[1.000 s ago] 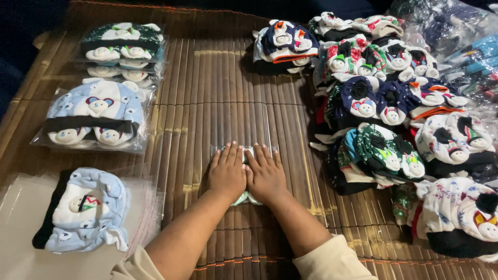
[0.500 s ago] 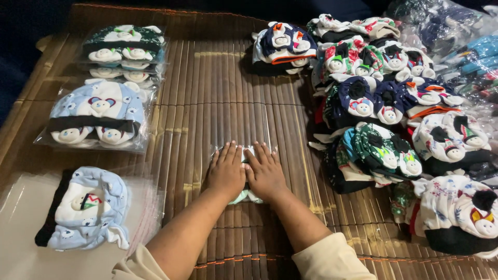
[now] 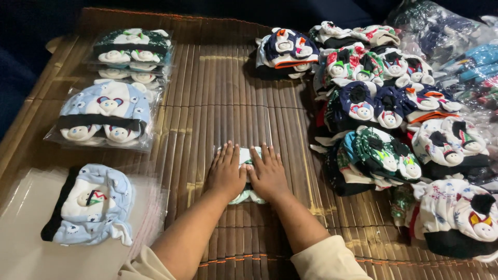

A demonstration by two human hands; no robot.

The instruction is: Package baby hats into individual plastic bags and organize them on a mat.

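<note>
small cap (image 3: 246, 179) mostly under hands

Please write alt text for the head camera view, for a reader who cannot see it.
Left hand and right hand press flat on a small bagged baby hat on a bamboo mat. Bagged hat stacks lie left, loose patterned hats right.

A small folded knit item in white and pale green inside a clear plastic sleeve (image 3: 245, 176) lies flat on the brown slatted bamboo mat (image 3: 218, 98), near the mat's middle and towards its near edge. Most of it is covered — only a white strip at its far end and a pale green-and-white edge at its near end show. The clear sleeve reaches past the fabric at the far end, glinting against the slats. Its pattern cannot be made out.
</note>
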